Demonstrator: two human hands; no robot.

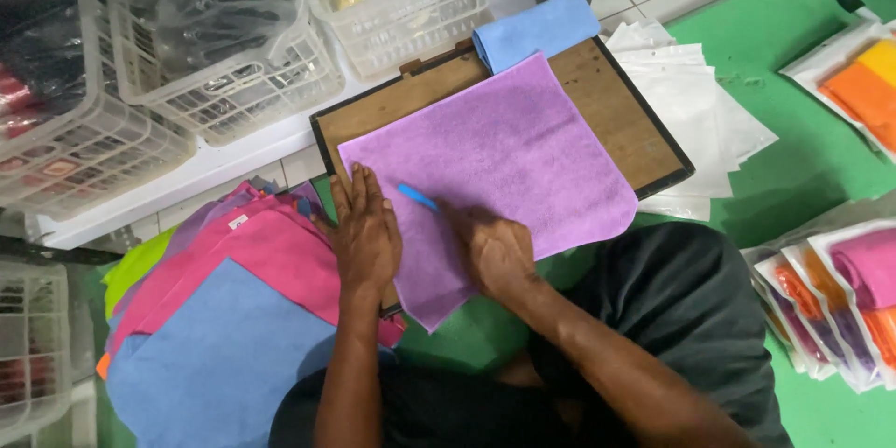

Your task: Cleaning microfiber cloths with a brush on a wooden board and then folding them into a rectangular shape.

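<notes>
Hands work on a soft purple square cloth (495, 154) spread flat on a brown wooden board (611, 103), not yet folded. Left hand (366, 233) presses flat, fingers together; right hand (495, 252) pinches a small blue tag (416, 196). Many bright cloths (233, 317) wait, piled at the near left.

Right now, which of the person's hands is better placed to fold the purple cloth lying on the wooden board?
Probably the left hand: it lies flat and open on the near-left corner of the purple microfibre cloth, free to lift that edge. The right hand is closed around a small blue pen-like tool, so it is busy.
</notes>
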